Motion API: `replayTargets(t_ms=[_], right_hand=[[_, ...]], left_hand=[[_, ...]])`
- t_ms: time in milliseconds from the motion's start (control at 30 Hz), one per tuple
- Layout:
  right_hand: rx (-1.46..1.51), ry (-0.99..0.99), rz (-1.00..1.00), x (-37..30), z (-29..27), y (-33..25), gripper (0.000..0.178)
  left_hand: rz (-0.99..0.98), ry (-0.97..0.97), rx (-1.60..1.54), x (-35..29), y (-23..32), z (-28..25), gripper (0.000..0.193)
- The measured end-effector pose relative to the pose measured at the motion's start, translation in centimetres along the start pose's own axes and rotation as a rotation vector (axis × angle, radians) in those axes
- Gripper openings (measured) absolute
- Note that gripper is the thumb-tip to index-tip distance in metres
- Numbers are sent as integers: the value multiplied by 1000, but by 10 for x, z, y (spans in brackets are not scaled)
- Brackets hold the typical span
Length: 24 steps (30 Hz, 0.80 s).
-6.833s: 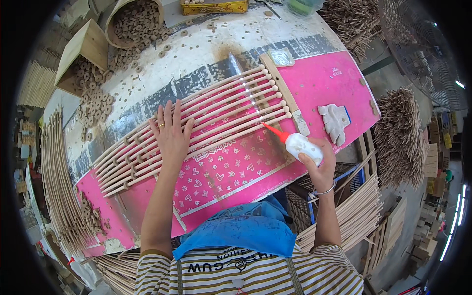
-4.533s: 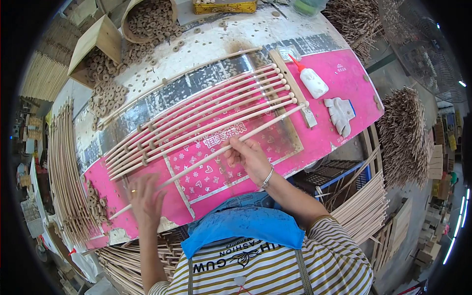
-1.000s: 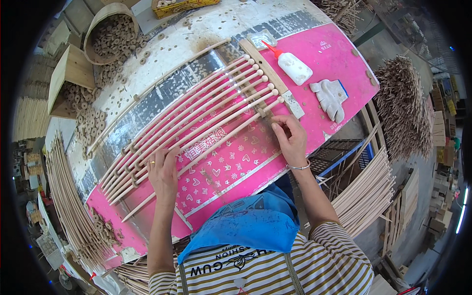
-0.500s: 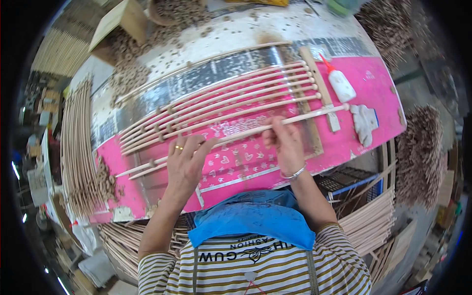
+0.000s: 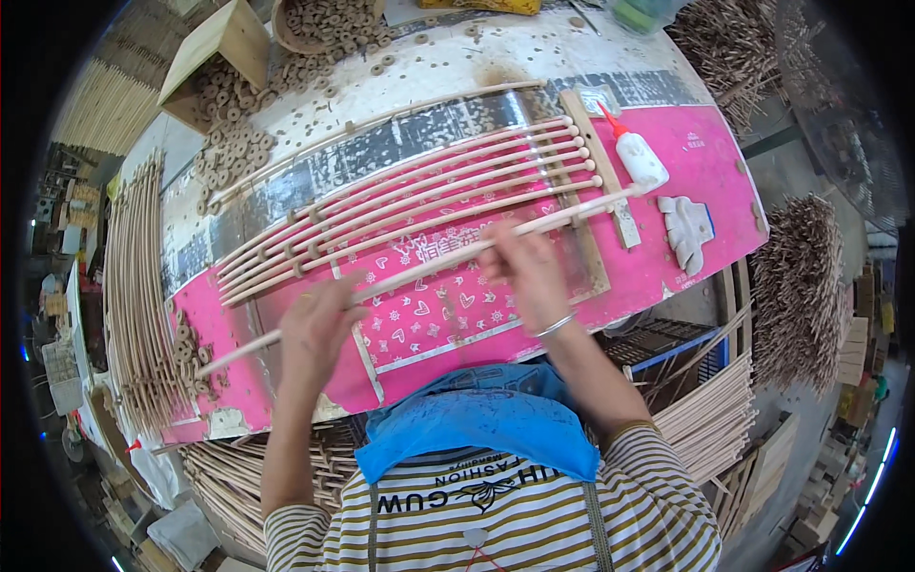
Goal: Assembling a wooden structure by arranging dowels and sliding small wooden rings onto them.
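Note:
A long, pale wooden rod [image 5: 410, 273] slants across the near part of the pink tabletop [image 5: 667, 253], its left end lower and nearer me. My left hand [image 5: 319, 322], somewhat blurred, is closed around the rod left of its middle. Right of the middle, the fingers of my right hand [image 5: 527, 270] pinch the same rod. Beyond it lie several wooden rods [image 5: 419, 189] side by side, with small wooden rings on their left parts. Their rounded right ends are by a wooden strip [image 5: 599, 157] set across the table.
A white squeeze bottle with a red tip [image 5: 642, 160] and a white glove [image 5: 686, 234] lie at the right. Loose wooden rings [image 5: 233, 157] spill from a wooden box [image 5: 243, 43] at the far left. Bundled rods [image 5: 143, 296] line the left edge; more bundles [image 5: 801, 296] stand on the right.
My left hand has moved left and slightly nearer me. The held rod tilts more steeply, its left end lower than before. My right hand still pinches it. The whole view has shifted slightly.

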State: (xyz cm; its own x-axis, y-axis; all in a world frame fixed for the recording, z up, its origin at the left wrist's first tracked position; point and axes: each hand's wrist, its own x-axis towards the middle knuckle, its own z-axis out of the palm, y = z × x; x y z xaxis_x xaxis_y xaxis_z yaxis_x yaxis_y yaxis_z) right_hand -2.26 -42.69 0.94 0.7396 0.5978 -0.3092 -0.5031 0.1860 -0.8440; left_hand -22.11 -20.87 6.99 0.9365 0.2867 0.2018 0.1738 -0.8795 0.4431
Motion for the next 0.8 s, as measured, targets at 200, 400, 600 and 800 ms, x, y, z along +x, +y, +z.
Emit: replayTargets(t_ms=[200, 400, 600, 800], right_hand=[[121, -187, 36, -9, 44, 33, 28], [-25, -274, 67, -13, 33, 18, 27], [32, -180, 31, -2, 7, 23, 30], [-26, -90, -114, 10, -27, 4, 27]], left_hand=[[-142, 1, -311, 43, 60, 37, 57], [-307, -165, -599, 32, 43, 33, 63], [-316, -148, -620, 18, 28, 35, 59], [-382, -208, -679, 8, 15, 34, 47]])
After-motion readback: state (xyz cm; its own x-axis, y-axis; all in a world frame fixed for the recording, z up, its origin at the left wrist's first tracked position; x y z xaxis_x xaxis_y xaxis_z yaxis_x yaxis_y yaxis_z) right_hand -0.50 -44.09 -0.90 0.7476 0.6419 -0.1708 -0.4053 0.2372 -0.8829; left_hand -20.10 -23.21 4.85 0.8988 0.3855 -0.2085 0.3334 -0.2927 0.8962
